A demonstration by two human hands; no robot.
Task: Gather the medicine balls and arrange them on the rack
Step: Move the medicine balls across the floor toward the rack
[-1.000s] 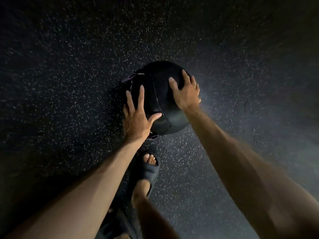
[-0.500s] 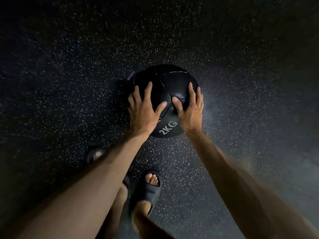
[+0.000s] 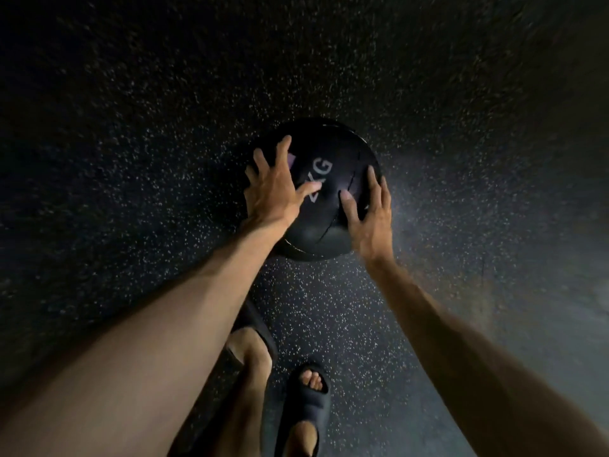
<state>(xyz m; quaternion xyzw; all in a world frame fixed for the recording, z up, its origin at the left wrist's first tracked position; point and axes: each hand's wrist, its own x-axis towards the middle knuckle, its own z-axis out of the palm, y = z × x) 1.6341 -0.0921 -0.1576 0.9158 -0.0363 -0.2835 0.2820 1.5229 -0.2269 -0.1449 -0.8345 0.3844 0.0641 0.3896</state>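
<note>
Head view: left hand (image 3: 273, 192) and right hand (image 3: 374, 222) press the ball (image 3: 326, 222) between them. Each grip is wide with fingers spread, likely because the ball is too broad for one hand. The ball sits low over the floor (image 3: 131, 159). No rack is visible.

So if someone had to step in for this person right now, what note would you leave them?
Left hand: fingers spread, pressed on the left side of the medicine ball, thumb across its KG label.
Right hand: fingers spread, pressed on the ball's right side.
Ball: black, held between both hands above the speckled floor. I cannot tell whether it is lifted clear.
Done: one ball is in hand.
Left: carry it to the rack, which is not in view, then gather any others. None show here.
</note>
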